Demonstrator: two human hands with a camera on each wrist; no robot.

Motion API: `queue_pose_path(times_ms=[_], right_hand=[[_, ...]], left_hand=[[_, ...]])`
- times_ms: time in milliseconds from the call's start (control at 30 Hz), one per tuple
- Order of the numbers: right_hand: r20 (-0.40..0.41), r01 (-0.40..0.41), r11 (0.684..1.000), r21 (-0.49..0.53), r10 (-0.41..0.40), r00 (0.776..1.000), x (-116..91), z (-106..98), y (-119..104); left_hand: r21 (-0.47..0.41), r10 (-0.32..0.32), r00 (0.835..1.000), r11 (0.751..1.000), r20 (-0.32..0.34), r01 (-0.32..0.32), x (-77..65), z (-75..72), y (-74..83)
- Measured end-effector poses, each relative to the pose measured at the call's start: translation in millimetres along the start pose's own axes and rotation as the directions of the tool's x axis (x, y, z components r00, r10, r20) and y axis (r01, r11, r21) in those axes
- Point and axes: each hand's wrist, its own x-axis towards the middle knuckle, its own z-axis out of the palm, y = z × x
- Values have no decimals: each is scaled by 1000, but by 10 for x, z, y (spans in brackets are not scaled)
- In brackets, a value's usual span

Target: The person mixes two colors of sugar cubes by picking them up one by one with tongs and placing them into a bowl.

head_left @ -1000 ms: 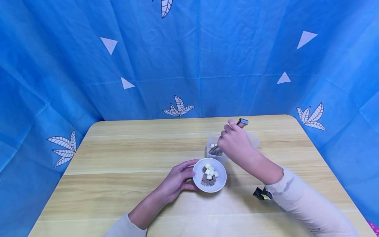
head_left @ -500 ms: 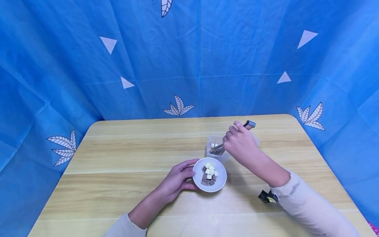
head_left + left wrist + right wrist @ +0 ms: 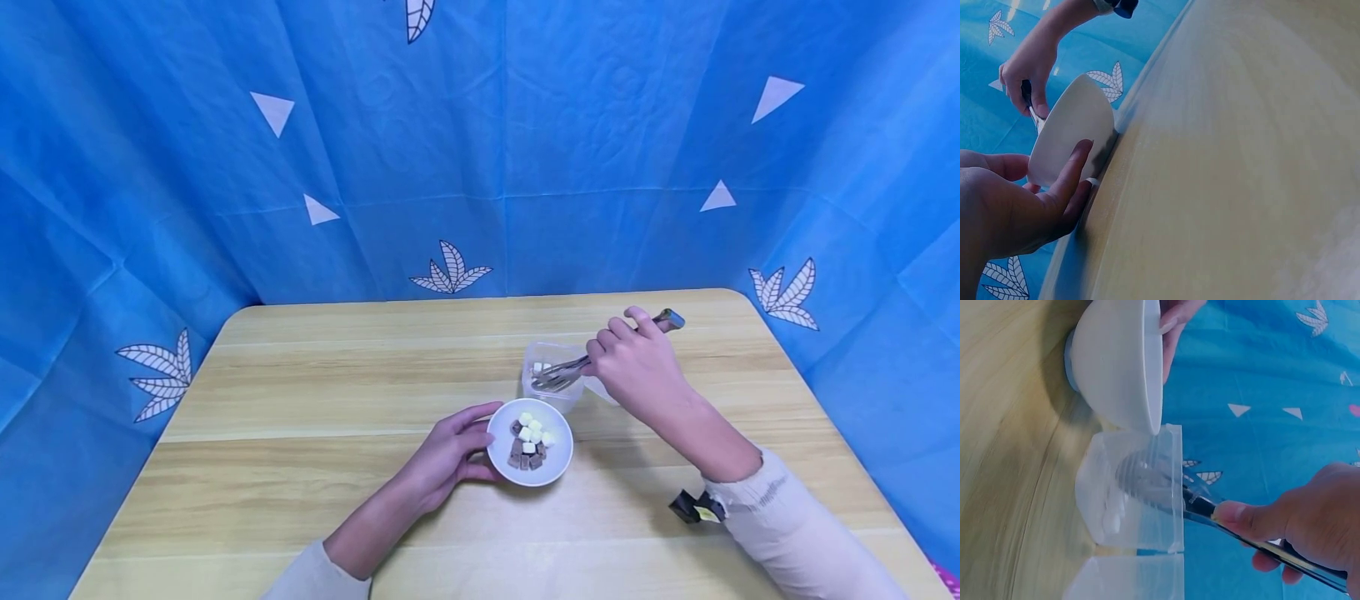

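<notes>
My left hand grips the side of a small white bowl, with fingers spread along its outside in the left wrist view. Inside the bowl are several white cubes and brown chunks. My right hand holds metal tongs, thumb along one arm and fingers round the other side. The tongs' ends reach into a clear plastic container just behind the bowl. A few white cubes lie in that container. Whether the tongs pinch anything is hard to tell.
A second clear plastic container stands beside the first, partly hidden under my right hand in the head view. The wooden table ends at a back edge against a blue patterned curtain.
My right hand has shifted right and slightly nearer, and the tongs now lie flatter, their ends still in the container. The left hand and bowl stay where they were.
</notes>
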Motion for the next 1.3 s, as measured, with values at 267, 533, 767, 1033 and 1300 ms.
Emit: queue_pose_path(times_ms=[267, 533, 767, 1033, 1300], right_hand=[[41, -64, 996, 65, 61, 997, -75, -54, 56], [45, -111, 988, 108, 107, 993, -123, -119, 105], [49, -162, 971, 176, 156, 987, -143, -191, 139], [22, -161, 966, 201, 160, 987, -164, -291, 164], [21, -152, 963, 223, 152, 988, -200, -372, 144]], left_hand=[[-3, -1, 1000, 1000, -7, 1, 7, -14, -19], [-2, 1, 1000, 1000, -11, -1, 10, -11, -19], [-8, 2, 1000, 1000, -10, -2, 15, -15, -28], [-2, 2, 1000, 1000, -12, -2, 13, -3, -22], [3, -3, 1000, 1000, -15, 3, 12, -9, -20]])
